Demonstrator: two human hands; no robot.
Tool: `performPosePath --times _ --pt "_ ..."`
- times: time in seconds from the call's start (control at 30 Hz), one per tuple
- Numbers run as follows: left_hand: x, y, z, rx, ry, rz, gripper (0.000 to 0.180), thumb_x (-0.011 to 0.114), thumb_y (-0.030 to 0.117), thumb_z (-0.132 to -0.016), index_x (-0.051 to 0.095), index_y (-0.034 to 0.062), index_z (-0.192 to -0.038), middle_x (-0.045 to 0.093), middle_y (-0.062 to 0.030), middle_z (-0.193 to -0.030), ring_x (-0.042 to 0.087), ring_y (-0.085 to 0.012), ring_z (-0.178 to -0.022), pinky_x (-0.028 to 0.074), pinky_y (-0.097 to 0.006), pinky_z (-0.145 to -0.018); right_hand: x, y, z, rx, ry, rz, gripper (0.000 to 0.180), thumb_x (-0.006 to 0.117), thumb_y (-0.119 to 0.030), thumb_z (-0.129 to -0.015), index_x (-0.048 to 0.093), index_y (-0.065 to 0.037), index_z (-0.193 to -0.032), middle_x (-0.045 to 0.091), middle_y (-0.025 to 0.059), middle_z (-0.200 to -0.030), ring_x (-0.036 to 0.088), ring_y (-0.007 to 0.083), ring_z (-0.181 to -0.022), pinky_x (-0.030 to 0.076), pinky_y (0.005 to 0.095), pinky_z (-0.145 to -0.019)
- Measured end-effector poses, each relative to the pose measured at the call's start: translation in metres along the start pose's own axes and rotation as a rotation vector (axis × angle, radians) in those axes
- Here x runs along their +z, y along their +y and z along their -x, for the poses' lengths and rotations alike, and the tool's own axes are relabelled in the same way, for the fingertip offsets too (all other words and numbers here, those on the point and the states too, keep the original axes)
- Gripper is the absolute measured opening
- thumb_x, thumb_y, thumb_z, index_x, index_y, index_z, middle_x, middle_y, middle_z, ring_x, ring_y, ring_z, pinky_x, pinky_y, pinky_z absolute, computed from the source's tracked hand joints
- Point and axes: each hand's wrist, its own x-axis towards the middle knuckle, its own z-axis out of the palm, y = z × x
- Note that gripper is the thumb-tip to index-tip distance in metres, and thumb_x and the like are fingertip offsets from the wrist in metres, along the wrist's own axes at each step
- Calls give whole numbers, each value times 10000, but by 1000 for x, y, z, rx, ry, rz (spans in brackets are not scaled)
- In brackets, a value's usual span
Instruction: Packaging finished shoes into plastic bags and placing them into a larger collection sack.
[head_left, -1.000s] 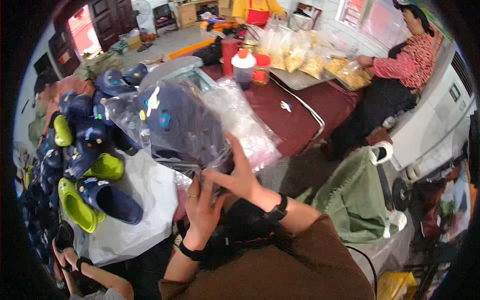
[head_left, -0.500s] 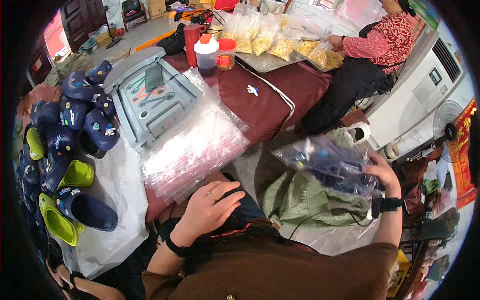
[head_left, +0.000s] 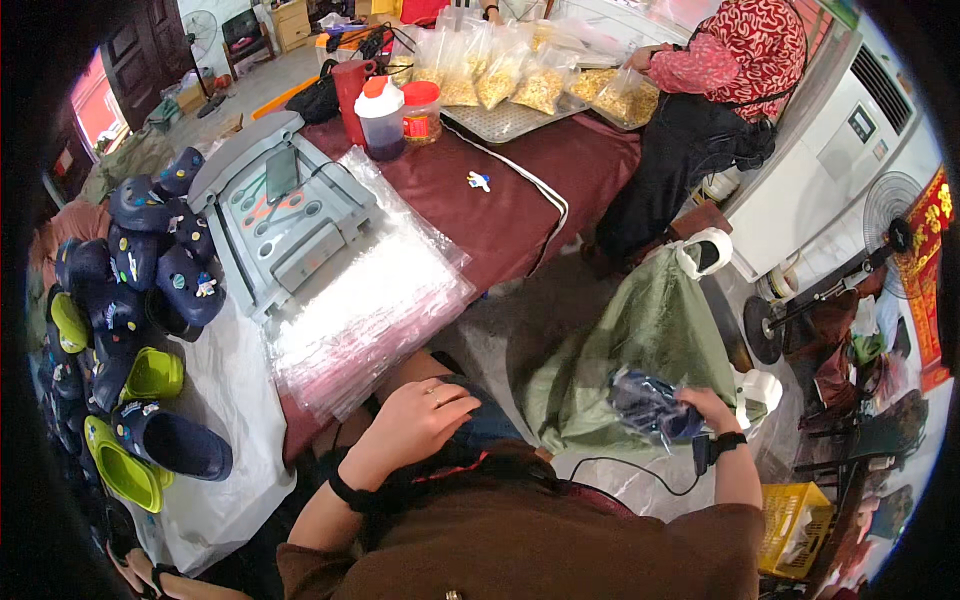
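My right hand grips the edge of a clear plastic bag with dark navy clogs inside. The bag is low over a green woven sack; how far it is inside the sack I cannot tell. My left hand hovers above my lap, fingers loosely bent and nothing visible in them. Nearest to it is a stack of clear plastic bags on the table's near edge. To the left, navy clogs and lime-green clogs lie in a pile on a white sheet.
A grey plastic tray with scissors stands behind the bag stack. Jars and filled food bags occupy the maroon table's far side, where another person works. White supports hold the sack. Another person's arm shows lower left.
My right hand has brought the bagged clogs down and nearer to me, over the sack. The sack's raised side shows more now. My left hand stays near my lap, its fingers closer together.
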Motion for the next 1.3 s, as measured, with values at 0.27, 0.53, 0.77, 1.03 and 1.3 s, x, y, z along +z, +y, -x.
performPosePath --times 0.27,0.53,0.77,1.03,1.3 --pt "7 -6 -2 17 -35 10 193 683 88 -771 664 73 -962 654 -65 -909 638 -269 -827 520 -365 -711 -47 -23 72 -179 222 -77 446 707 -341 -758 662 19 -1016 653 42 -933 584 143 -828 449 272 -749" --pt "4 -8 5 -17 24 11 176 695 104 -779 666 80 -951 671 -69 -931 646 -277 -826 533 -371 -708 -32 0 16 25 175 -180 397 697 -370 -804 670 -80 -1073 683 41 -949 639 168 -760 515 317 -721" --pt "17 -20 2 -32 -113 61 226 691 178 -813 660 75 -1012 666 -95 -957 644 -296 -885 526 -390 -754 24 2 -30 207 -86 -390 370 675 -390 -830 650 -85 -1037 690 29 -906 667 167 -764 554 329 -740" --pt "111 -53 -95 -503 -648 453 986 552 675 -834 316 -82 -1420 454 -318 -1361 493 -401 -1235 398 -397 -1019 -40 -43 60 130 -31 -209 353 726 -407 -789 680 -105 -967 680 2 -850 640 143 -709 522 303 -645" --pt "225 10 -144 -666 -590 1054 509 676 463 -852 657 -2 -1058 650 -103 -1035 563 -176 -920 442 -360 -800 -92 2 53 -20 -183 143 304 694 -332 -825 685 -106 -1028 664 6 -964 600 141 -891 480 276 -776"
